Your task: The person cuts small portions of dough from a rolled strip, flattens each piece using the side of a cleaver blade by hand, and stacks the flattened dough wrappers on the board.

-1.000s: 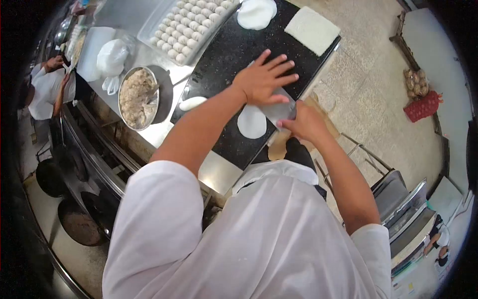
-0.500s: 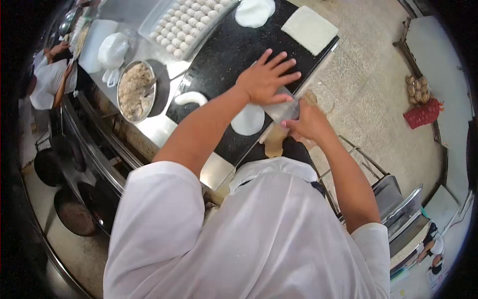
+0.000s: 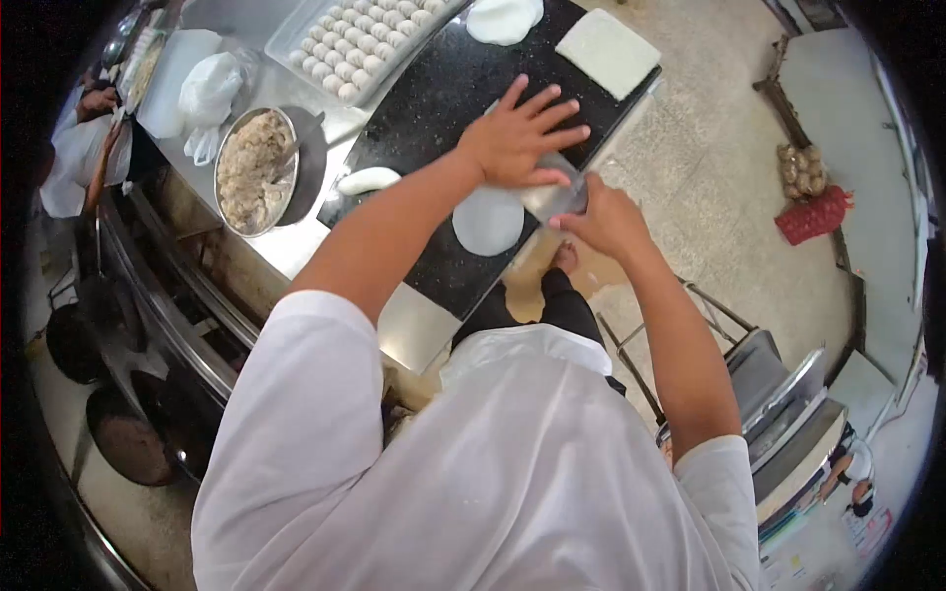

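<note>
My left hand (image 3: 519, 138) lies flat with fingers spread over a broad, flat metal blade, seemingly a cleaver (image 3: 554, 180), above the black worktop (image 3: 434, 118). At the worktop's right edge, my right hand (image 3: 603, 219) is wrapped around the handle end of this cleaver; the handle itself is hidden. Whatever lies under the blade cannot be seen. A thin white dough round (image 3: 488, 223) rests just below my left hand. Left of my forearm sits a short white dough roll (image 3: 369, 180). Farther up are overlapping white dough rounds (image 3: 503, 20) and a folded white cloth (image 3: 608, 53).
A metal bowl of filling (image 3: 254, 167) with a utensil stands on the left counter, beside a white plastic bag (image 3: 209, 91). A tray of white dumplings (image 3: 357, 44) is behind. Woks (image 3: 128, 433) sit lower left. Another person (image 3: 84, 148) works at far left.
The camera view has shifted slightly, and my hands appear a little higher and to the left. The blade has turned slightly under my left palm. Both hands keep their hold.
</note>
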A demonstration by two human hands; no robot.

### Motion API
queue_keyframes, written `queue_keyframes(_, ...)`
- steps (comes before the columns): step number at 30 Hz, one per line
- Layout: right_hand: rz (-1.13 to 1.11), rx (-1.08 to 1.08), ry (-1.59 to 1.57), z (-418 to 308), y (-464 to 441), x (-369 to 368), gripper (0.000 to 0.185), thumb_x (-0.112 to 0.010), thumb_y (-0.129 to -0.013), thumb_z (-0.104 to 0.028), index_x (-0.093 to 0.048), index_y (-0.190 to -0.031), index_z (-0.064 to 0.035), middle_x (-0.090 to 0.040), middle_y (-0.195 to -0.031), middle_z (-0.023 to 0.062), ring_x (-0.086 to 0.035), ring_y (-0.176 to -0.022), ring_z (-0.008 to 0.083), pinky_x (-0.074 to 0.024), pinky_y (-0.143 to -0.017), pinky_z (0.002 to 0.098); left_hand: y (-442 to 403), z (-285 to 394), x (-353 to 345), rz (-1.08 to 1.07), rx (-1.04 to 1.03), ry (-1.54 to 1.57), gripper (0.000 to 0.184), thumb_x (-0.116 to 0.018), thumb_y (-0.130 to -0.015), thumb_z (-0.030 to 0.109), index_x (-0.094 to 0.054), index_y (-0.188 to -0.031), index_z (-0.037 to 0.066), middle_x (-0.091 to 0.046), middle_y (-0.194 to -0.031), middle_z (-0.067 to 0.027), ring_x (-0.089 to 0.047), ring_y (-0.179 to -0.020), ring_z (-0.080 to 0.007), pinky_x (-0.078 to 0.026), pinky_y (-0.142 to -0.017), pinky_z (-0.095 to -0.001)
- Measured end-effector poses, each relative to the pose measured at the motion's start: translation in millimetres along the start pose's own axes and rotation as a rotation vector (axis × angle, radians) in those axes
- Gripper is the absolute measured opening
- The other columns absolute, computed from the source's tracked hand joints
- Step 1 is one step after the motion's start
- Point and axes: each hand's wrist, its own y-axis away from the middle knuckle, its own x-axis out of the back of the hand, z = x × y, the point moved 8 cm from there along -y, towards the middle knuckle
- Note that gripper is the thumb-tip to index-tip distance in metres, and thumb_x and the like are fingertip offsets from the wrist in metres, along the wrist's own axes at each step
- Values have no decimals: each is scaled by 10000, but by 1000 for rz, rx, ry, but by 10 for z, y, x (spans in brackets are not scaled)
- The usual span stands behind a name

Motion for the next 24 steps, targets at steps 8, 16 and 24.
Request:
queue_keyframes(8, 108, -126, -202, -69, 1220, -629, 604, -739, -889, -301, -449, -1277, 60, -677, -975, 352, -661, -951, 541, -534, -813, 549, 444, -98, 282, -401, 673, 395, 543, -724, -848, 589, -705, -1146, 135, -730, -993, -154, -708, -970, -355, -546, -869, -472)
queue_keyframes(16, 39, -205, -137, -28, 1567, -268, 346, -723, -889, -215, -580, -1101, 19, -692, -933, 302, -673, -894, 498, -528, -755, 548, 1390, 82, 189, 75, 855, 704, 324, -772, -878, 314, -699, -1059, 55, -713, -861, -176, -710, -804, -317, -554, -733, -402)
queue_keyframes(24, -124, 52, -123, -533, 176, -534, 390, -723, -890, -226, -547, -1125, 32, -691, -928, 298, -672, -926, 490, -522, -796, 564, 1499, 262, 437, 357, 922, 749, 284, -719, -913, 120, -692, -1183, 35, -717, -949, -142, -696, -799, -220, -546, -712, -324)
